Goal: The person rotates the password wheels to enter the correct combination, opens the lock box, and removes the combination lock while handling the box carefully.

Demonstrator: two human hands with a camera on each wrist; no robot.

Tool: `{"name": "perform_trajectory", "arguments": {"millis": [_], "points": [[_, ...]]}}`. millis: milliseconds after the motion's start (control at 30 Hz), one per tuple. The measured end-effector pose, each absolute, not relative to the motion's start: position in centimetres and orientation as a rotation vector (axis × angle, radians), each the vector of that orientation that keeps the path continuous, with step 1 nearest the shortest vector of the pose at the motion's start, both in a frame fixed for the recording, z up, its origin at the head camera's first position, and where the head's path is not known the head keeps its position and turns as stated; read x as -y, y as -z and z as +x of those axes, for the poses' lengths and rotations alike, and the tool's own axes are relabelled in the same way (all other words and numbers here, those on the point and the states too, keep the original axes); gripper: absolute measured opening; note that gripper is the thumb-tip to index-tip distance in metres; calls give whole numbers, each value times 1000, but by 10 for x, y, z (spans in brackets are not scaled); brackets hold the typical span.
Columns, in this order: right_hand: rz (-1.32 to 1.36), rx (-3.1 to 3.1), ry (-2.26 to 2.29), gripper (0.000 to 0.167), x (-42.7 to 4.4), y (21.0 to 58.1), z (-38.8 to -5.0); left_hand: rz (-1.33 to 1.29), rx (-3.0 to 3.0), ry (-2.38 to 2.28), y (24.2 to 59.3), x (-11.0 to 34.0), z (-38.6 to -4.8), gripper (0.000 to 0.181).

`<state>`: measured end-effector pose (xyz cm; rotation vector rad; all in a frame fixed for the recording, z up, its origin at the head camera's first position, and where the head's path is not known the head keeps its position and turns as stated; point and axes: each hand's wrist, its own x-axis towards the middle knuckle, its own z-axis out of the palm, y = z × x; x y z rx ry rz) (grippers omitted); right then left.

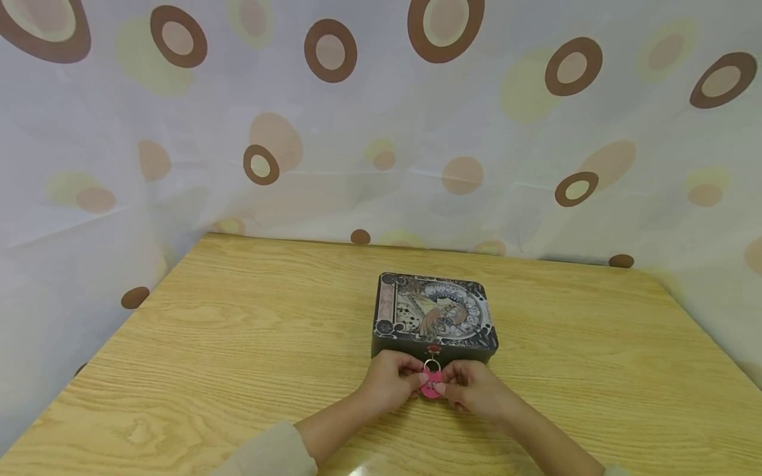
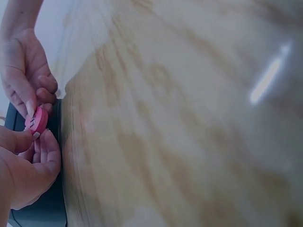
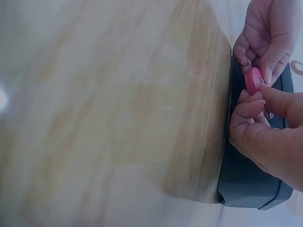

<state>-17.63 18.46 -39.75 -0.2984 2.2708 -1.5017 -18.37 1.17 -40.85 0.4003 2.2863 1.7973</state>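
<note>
A pink combination padlock [image 1: 431,385] hangs by its metal shackle at the red clasp [image 1: 433,348] on the front of a dark box [image 1: 437,311] with a printed lid. From the left, my left hand [image 1: 389,381] pinches the padlock's body between thumb and fingers. My right hand [image 1: 476,391] pinches it from the other side, its thumb by the number dials. Both wrist views show the padlock [image 2: 37,120] between the two hands, in front of the box's dark side [image 3: 251,175]. Whether the shackle is latched cannot be made out.
The box stands on a wood-grain table [image 1: 268,330], its lid down. Behind and beside the table hangs a white sheet [image 1: 333,132] printed with brown and yellow circles. A light reflection shows on the tabletop near the front edge.
</note>
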Motion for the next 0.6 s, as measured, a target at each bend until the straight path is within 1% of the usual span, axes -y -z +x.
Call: {"name": "perform_trajectory", "arguments": {"millis": [600], "points": [[-220,-2329,1428,24,-186,393,-175,350,-2277,-1789,406,-13,-184,10]]}}
